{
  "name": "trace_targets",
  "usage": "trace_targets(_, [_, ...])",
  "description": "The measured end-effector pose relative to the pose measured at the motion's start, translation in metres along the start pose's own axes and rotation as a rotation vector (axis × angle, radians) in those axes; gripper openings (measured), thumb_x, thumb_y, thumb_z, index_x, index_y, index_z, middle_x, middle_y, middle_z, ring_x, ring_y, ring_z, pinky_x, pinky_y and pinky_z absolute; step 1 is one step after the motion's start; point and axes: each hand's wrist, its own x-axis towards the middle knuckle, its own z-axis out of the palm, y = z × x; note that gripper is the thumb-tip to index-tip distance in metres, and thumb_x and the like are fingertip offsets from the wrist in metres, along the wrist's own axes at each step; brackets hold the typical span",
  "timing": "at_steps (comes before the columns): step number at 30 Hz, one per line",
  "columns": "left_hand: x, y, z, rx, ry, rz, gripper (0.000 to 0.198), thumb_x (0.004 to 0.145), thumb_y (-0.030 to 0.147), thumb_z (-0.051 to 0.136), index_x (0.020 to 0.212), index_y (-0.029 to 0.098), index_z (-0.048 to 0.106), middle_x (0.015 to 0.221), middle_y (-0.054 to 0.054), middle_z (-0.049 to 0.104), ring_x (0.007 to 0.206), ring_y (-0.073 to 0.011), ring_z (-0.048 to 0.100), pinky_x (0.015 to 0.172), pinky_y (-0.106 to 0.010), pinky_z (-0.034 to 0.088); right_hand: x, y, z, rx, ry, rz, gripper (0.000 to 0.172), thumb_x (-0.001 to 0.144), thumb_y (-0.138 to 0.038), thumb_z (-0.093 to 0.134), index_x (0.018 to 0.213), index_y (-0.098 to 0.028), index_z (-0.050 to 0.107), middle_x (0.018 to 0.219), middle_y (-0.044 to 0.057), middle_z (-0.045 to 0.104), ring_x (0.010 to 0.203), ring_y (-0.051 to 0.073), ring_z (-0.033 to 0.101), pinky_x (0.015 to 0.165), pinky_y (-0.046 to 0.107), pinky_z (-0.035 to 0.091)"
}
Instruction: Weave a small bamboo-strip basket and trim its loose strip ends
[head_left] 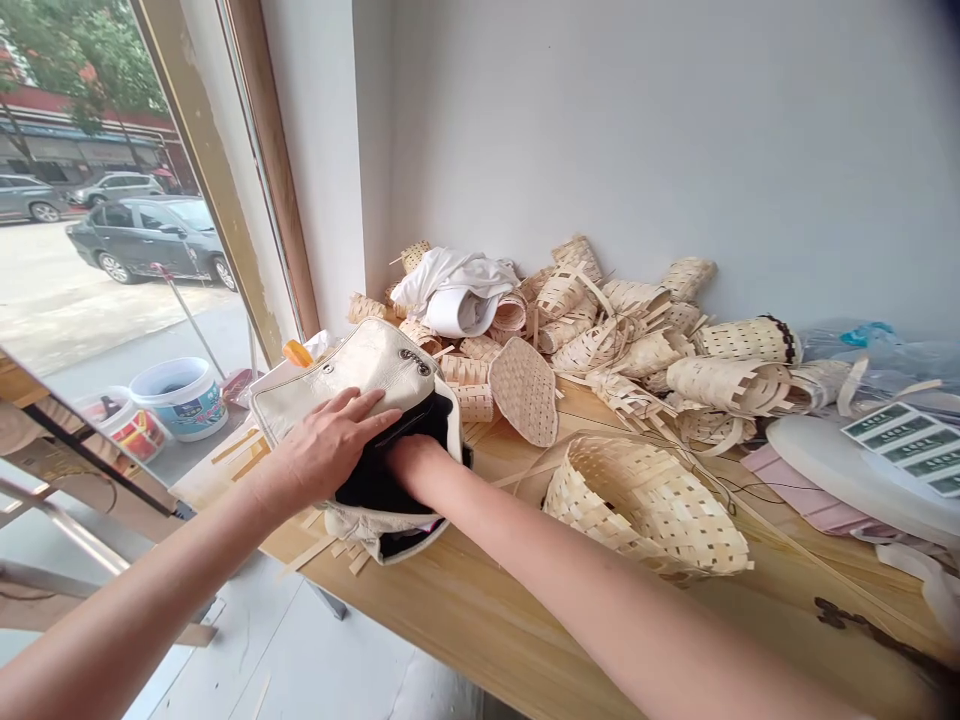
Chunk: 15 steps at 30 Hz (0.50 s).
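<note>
A cream leather bag (pixel 358 372) with a black lining lies at the left end of the wooden table (pixel 487 610). My left hand (pixel 326 440) rests flat on the bag's flap, fingers stretched out and holding it back. My right hand (pixel 414 458) reaches into the bag's dark opening; its fingers are hidden inside. A woven bamboo basket (pixel 645 505) lies on its side just right of my right forearm.
A heap of woven bamboo pieces (pixel 622 335) and a white cloth (pixel 457 285) fills the back of the table against the wall. Plastic bags, a white plate (pixel 847 470) and printed labels (pixel 911 445) lie at right. The window at left shows buckets and parked cars.
</note>
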Motion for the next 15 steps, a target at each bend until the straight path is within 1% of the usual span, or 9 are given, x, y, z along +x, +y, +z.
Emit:
trace_targets(1, [-0.001, 0.001, 0.0, 0.008, 0.002, -0.003, 0.048, 0.084, 0.007, 0.037, 0.127, 0.024, 0.049, 0.132, -0.008, 0.049, 0.115, -0.0259, 0.049, 0.092, -0.041, 0.047, -0.005, 0.001, -0.003, -0.002, -0.013, -0.011, 0.019, 0.09, -0.018, 0.048, 0.102, -0.011, 0.062, 0.103, 0.009, 0.065, 0.095, 0.018, 0.062, 0.085, 0.037, 0.049])
trace_targets(3, [-0.003, 0.002, -0.001, 0.005, -0.002, -0.012, 0.047, 0.086, 0.009, 0.036, 0.127, 0.025, 0.049, 0.133, -0.008, 0.049, 0.116, -0.0268, 0.048, 0.092, -0.043, 0.047, -0.017, 0.003, -0.009, 0.003, -0.032, -0.037, 0.024, 0.088, -0.007, 0.045, 0.1, -0.009, 0.064, 0.103, 0.013, 0.067, 0.098, 0.021, 0.062, 0.086, 0.034, 0.048])
trace_targets(5, [-0.004, 0.004, -0.003, -0.012, -0.002, -0.019, 0.046, 0.087, 0.011, 0.035, 0.128, 0.026, 0.049, 0.133, -0.009, 0.049, 0.117, -0.0275, 0.048, 0.09, -0.044, 0.048, -0.027, 0.004, -0.012, 0.013, -0.032, -0.055, 0.028, 0.084, -0.003, 0.043, 0.099, -0.007, 0.066, 0.103, 0.016, 0.067, 0.101, 0.025, 0.061, 0.087, 0.033, 0.047])
trace_targets(7, [-0.004, 0.005, -0.003, -0.028, 0.006, -0.014, 0.046, 0.087, 0.011, 0.033, 0.128, 0.026, 0.049, 0.133, -0.009, 0.049, 0.118, -0.0284, 0.047, 0.089, -0.045, 0.048, -0.034, 0.005, -0.012, 0.031, -0.009, -0.054, 0.032, 0.084, -0.003, 0.04, 0.102, -0.008, 0.066, 0.107, 0.017, 0.066, 0.105, 0.026, 0.059, 0.089, 0.033, 0.046])
trace_targets(11, [-0.006, 0.004, -0.002, -0.061, 0.015, -0.008, 0.045, 0.088, 0.013, 0.034, 0.128, 0.027, 0.049, 0.135, -0.008, 0.048, 0.122, -0.0288, 0.044, 0.094, -0.045, 0.045, -0.037, 0.006, -0.009, 0.087, 0.032, -0.058, 0.036, 0.087, -0.005, 0.036, 0.111, -0.014, 0.062, 0.113, 0.014, 0.063, 0.107, 0.022, 0.057, 0.089, 0.03, 0.044])
trace_targets(13, [-0.006, 0.003, -0.001, -0.078, -0.001, -0.011, 0.045, 0.088, 0.014, 0.034, 0.129, 0.027, 0.048, 0.135, -0.007, 0.047, 0.123, -0.0282, 0.044, 0.096, -0.045, 0.044, -0.038, 0.007, -0.011, 0.114, 0.017, -0.078, 0.035, 0.086, -0.005, 0.038, 0.107, -0.014, 0.064, 0.11, 0.013, 0.065, 0.103, 0.021, 0.059, 0.087, 0.029, 0.045])
trace_targets(15, [-0.006, 0.001, 0.0, -0.085, -0.022, -0.019, 0.045, 0.088, 0.015, 0.034, 0.129, 0.027, 0.048, 0.136, -0.007, 0.047, 0.122, -0.0286, 0.045, 0.095, -0.046, 0.044, -0.039, 0.011, -0.015, 0.135, -0.015, -0.103, 0.032, 0.083, -0.005, 0.041, 0.099, -0.014, 0.068, 0.102, 0.012, 0.068, 0.097, 0.021, 0.062, 0.083, 0.027, 0.046])
